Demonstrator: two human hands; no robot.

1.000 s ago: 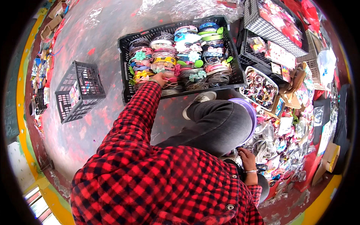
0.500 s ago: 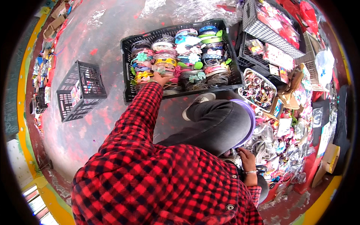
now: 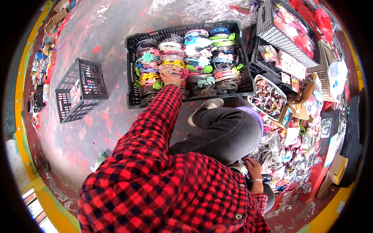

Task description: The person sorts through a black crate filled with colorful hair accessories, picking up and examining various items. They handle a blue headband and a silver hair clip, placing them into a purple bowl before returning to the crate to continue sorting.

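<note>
A black plastic crate (image 3: 250, 79) holds rows of hair headbands (image 3: 173, 54) in many colours, some with bows and flowers. My left hand (image 3: 169, 78) reaches into the near part of its second row from the left. Its fingers lie stretched over the headbands, beside a yellow one, and the palm side is hidden. Low on the right, beside my bent knee, my right hand (image 3: 253, 169) has its fingers curled together. Something small and dark shows at its fingertips, too small to name.
A smaller black basket (image 3: 81, 91) stands on the floor at left. To the right are a white basket of small hair accessories (image 3: 268, 97), stacked grey and black crates (image 3: 272, 33), and a heap of plastic-wrapped goods (image 3: 287, 143). A purple rim (image 3: 254, 114) shows behind my knee.
My left hand has moved slightly right and farther up the row, now covering the pale bow that showed there. My right hand has shifted a little downward in view, still curled.
</note>
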